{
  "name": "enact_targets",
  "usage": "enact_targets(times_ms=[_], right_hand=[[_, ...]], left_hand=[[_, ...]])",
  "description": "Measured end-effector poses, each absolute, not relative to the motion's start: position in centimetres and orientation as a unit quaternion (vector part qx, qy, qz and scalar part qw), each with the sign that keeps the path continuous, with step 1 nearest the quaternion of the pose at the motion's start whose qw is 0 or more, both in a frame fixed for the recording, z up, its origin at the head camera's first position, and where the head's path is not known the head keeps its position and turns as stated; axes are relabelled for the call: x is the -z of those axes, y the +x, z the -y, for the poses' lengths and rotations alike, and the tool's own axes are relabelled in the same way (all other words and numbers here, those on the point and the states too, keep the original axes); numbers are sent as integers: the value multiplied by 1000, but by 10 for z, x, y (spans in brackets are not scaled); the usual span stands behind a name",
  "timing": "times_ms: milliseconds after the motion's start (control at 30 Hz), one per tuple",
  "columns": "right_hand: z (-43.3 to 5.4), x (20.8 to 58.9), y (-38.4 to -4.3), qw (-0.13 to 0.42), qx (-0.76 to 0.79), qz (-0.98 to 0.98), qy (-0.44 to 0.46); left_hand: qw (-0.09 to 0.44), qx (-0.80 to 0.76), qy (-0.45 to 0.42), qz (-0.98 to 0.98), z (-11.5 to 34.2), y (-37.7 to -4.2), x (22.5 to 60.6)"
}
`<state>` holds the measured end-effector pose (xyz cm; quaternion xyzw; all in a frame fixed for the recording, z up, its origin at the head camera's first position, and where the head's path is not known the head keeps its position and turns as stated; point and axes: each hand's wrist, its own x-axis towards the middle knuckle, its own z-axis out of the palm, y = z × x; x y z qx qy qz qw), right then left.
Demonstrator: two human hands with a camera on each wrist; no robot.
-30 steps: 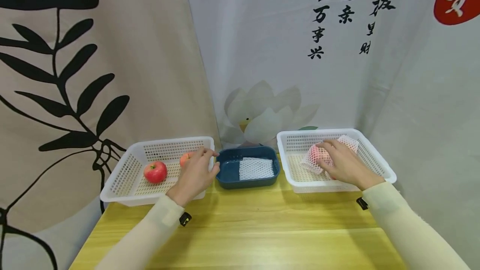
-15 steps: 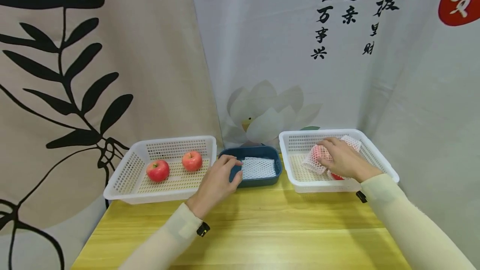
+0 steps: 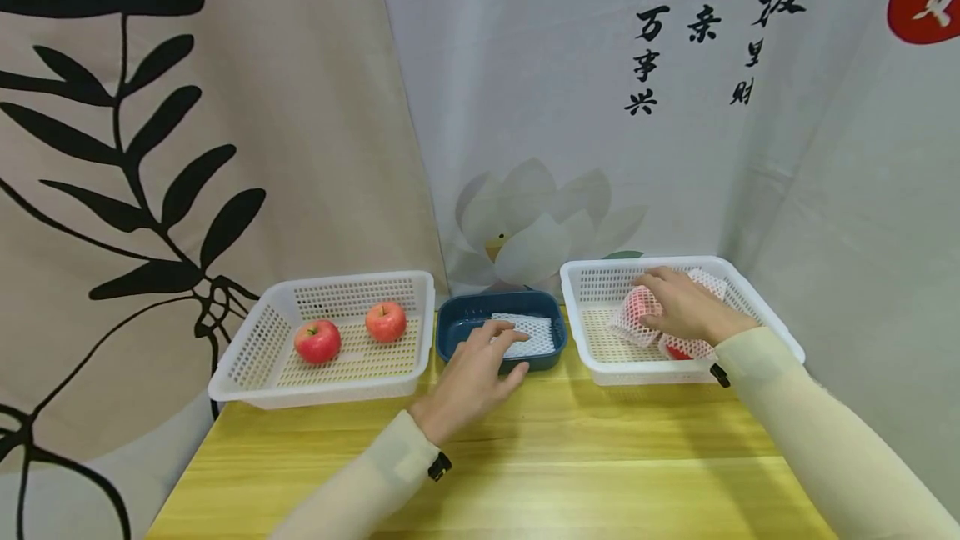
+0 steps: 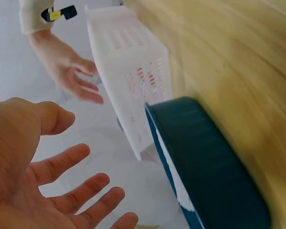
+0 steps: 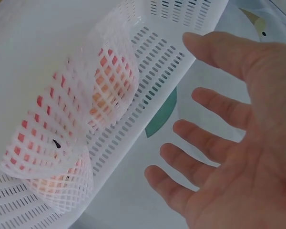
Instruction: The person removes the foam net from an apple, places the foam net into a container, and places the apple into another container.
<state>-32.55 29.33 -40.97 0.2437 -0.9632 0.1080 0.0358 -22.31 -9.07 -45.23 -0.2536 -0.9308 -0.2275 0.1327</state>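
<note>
My left hand point(image 3: 474, 377) hovers at the near side of the dark blue bin point(image 3: 457, 319), fingers spread and holding nothing. White foam net sleeves point(image 3: 538, 333) lie in that bin, partly behind the fingers. Over the right white basket point(image 3: 592, 373) is my right hand point(image 3: 686, 307), its fingers apart and nothing between them. Below it are apples wrapped in white foam nets point(image 5: 112, 88), red showing through the mesh. In the right wrist view the fingers are clear of these wrapped apples.
A second white basket point(image 3: 247, 357) stands at the left with two bare red apples, a front apple point(image 3: 317, 342) and a back apple point(image 3: 386, 322). All three containers line the far part of the wooden table point(image 3: 570, 457), before a printed curtain point(image 3: 510, 107).
My left hand has moved right, from over the left basket to the blue bin, uncovering the back apple. The right hand has stayed over the right basket, shifting only slightly.
</note>
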Motion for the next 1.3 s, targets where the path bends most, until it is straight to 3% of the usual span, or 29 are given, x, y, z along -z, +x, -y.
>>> enact_targets(times_ms=[1033,1300], right_hand=[[-296,415,-365,-45,-86,967,234],[-295,419,-374,-57,-71,968,233]], left_hand=[[127,205,-285,928,28,-237,482],[99,192,-272,938,14,-244,488]])
